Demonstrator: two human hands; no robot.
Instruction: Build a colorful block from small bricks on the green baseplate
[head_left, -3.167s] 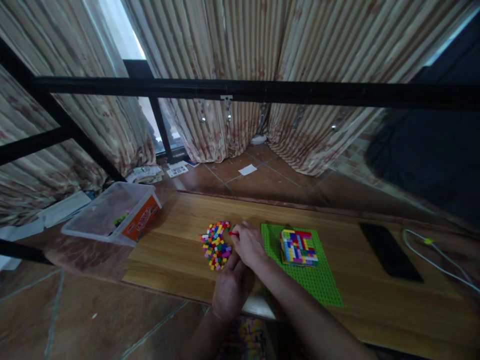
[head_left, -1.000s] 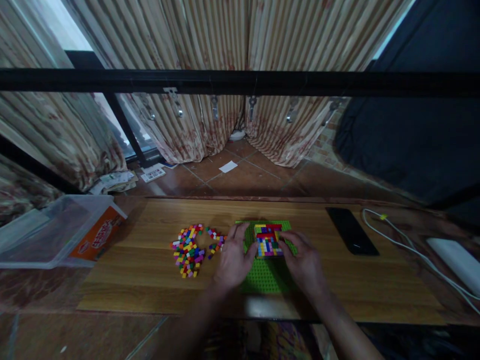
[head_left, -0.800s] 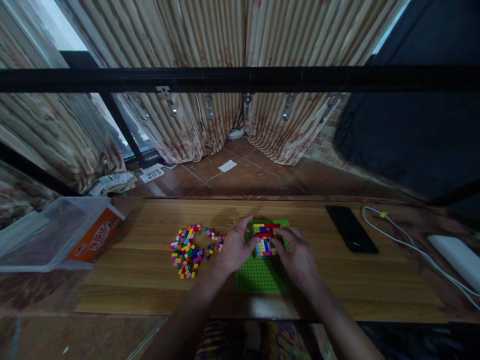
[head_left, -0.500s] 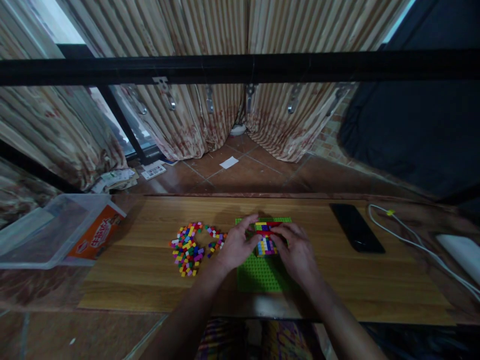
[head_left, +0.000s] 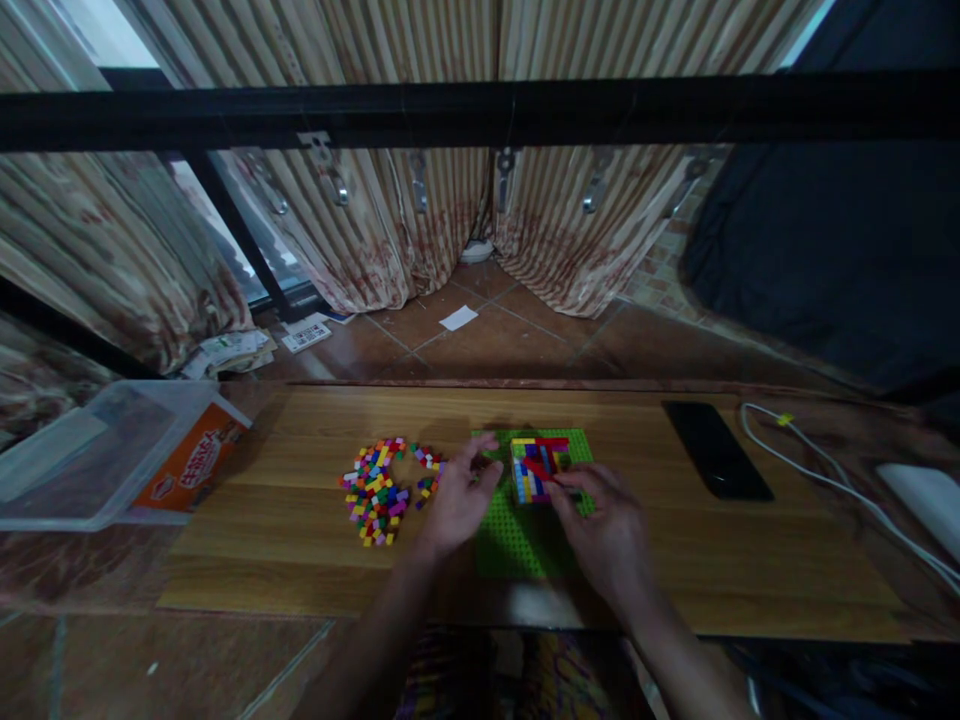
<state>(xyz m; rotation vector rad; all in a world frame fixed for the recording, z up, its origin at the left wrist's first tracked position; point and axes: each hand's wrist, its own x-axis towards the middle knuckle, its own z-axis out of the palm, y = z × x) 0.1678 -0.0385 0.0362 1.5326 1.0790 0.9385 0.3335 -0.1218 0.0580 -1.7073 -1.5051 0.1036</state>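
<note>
On the wooden table lies a green studded baseplate (head_left: 517,545) carrying a small multicoloured brick build (head_left: 525,490). My right hand (head_left: 606,515) pinches one end of a long red brick strip (head_left: 538,469), which slants over the top of the build. My left hand (head_left: 463,500) is off the build, just to its left, with thumb and fingers apart and nothing between them. Close beyond that hand is a pile of loose coloured bricks (head_left: 379,495), with a smaller cluster (head_left: 427,460) partly covered by my left fingers.
A clear plastic bin (head_left: 97,500) with an orange-and-white packet (head_left: 187,465) stands at the left. To the right lie a black phone (head_left: 716,450), a white cable (head_left: 832,480) and a white device (head_left: 919,510). A black rail (head_left: 450,115) crosses beyond the table.
My left hand has let go of the red strip and drawn back to the left. The strip, held level by both hands before, now tilts in my right hand alone.
</note>
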